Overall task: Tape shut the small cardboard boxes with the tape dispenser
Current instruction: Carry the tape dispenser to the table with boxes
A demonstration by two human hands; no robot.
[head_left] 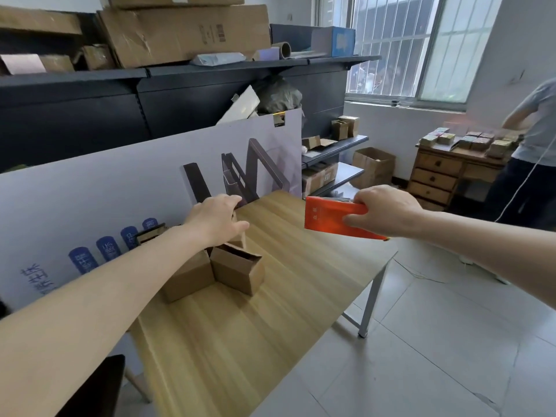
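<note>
— Largest item?
— Desk (270,326), wood-grain top.
— On it?
— Small cardboard boxes (237,267), flaps up, clustered at its left side.
— Tape dispenser (331,216)?
— Orange, held above the desk, gripped by right hand (388,210).
— Left hand (215,219)?
— On the rearmost box; grip unclear.

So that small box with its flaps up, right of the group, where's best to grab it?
Probably by the body of the open box, across its near and far walls just below the raised flaps, coming down from above. The flaps look floppy, and a second box sits against its left side, blocking that way. The left hand is nearest; the right hand holds the tape dispenser.
</note>
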